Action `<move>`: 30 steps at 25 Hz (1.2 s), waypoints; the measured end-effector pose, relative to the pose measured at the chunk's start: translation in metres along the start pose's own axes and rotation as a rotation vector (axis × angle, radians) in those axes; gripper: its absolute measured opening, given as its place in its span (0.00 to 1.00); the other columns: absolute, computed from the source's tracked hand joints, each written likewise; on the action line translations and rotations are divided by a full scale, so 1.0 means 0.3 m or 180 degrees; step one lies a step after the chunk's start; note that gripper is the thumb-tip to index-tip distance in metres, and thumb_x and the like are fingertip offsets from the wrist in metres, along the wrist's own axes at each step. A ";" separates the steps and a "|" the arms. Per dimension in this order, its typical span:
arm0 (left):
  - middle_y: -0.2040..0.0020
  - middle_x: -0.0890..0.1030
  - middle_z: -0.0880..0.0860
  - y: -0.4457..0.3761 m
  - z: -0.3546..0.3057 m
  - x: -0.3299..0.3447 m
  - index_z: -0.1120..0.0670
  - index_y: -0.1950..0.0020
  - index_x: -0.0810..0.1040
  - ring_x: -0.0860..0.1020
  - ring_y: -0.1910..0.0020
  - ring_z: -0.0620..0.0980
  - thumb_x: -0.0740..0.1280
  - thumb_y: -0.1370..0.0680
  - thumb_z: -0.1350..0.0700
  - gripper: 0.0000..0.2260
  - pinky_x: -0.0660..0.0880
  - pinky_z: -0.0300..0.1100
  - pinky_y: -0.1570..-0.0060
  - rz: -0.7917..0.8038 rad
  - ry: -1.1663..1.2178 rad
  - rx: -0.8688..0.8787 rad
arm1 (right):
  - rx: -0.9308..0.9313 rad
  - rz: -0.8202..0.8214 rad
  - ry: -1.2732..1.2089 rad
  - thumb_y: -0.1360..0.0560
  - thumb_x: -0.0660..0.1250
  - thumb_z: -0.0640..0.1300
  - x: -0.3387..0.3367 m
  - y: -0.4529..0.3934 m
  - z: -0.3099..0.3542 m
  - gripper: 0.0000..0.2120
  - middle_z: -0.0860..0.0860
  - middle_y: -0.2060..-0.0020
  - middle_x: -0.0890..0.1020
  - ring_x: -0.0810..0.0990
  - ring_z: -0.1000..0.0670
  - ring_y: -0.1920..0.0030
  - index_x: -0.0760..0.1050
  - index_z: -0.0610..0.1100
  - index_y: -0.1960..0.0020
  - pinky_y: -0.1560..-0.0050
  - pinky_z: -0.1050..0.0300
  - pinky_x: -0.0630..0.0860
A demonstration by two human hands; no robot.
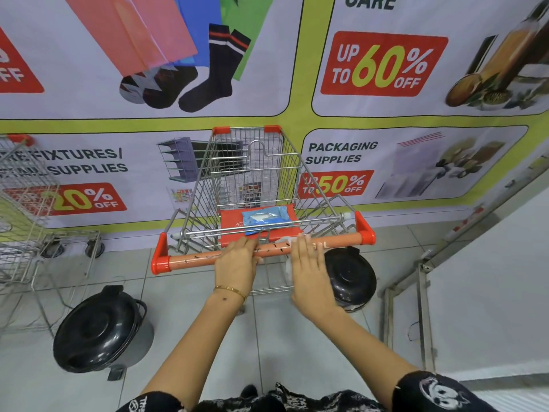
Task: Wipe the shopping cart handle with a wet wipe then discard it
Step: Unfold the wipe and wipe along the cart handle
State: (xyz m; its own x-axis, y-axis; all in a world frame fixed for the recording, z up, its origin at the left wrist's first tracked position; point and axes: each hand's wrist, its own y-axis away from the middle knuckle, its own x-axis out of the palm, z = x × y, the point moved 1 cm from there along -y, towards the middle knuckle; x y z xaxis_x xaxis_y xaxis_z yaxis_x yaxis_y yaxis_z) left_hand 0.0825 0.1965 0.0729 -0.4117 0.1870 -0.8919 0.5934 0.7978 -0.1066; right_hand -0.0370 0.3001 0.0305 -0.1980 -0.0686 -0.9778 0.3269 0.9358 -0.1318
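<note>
Right hand (309, 263): grip pressed flat over the white wet wipe (288, 266), fingers laid across the orange plastic cart handle (267, 250); only a crumpled edge of the wipe shows below the palm at 7 o'clock from the knuckles.

Left hand (237, 263): grip curled over the same handle just at 9 o'clock of the right hand, steadying it; thin gold bangle at the wrist.

Handle: runs 8 to 2 o'clock between red plastic end caps; the stretches beyond both hands look not yet covered, by my judgement.

Blue plastic wipe packet (265, 218): lying on the red child-seat flap at 12 o'clock of the hands, inside the silver wire shopping cart (255, 173).

Black round lidded bin (352, 276): on the floor at 3 o'clock of the right hand. A second black bin (102, 328) at 8 o'clock.

Risks: the wipe may slip from under the open palm and drop to the tiled floor; the cart may roll forward if the left hand eases.
</note>
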 end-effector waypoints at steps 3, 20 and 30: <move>0.47 0.79 0.54 -0.001 0.000 -0.004 0.54 0.44 0.75 0.75 0.48 0.56 0.67 0.26 0.54 0.12 0.74 0.48 0.52 -0.0015 0.0012 -0.0023 | 0.0073 0.0064 0.0235 0.49 0.75 0.40 -0.001 0.014 -0.145 0.53 0.37 0.32 0.69 0.61 0.38 0.29 0.54 0.36 0.30 0.29 0.41 0.37; 0.45 0.79 0.52 -0.021 0.083 -0.073 0.51 0.42 0.75 0.75 0.44 0.55 0.70 0.30 0.54 0.17 0.74 0.47 0.50 0.0306 -0.0001 0.0012 | 0.0401 0.0067 0.0131 0.48 0.74 0.40 -0.023 0.010 -0.148 0.50 0.37 0.32 0.69 0.64 0.39 0.30 0.57 0.35 0.30 0.31 0.35 0.39; 0.52 0.80 0.55 0.005 0.129 -0.066 0.55 0.49 0.79 0.77 0.50 0.56 0.74 0.34 0.53 0.15 0.74 0.46 0.55 -0.0188 0.0342 -0.0134 | -0.0375 -0.0044 0.0308 0.42 0.72 0.48 -0.073 -0.052 0.220 0.48 0.37 0.31 0.66 0.59 0.36 0.28 0.54 0.34 0.29 0.27 0.37 0.49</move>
State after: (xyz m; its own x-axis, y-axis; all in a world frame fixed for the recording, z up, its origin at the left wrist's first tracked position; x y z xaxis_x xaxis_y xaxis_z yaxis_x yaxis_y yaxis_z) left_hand 0.1181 0.1719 0.0733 -0.5181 0.1974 -0.8322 0.5374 0.8321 -0.1371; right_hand 0.0231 0.2642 0.0431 -0.2916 -0.0535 -0.9550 0.2139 0.9695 -0.1197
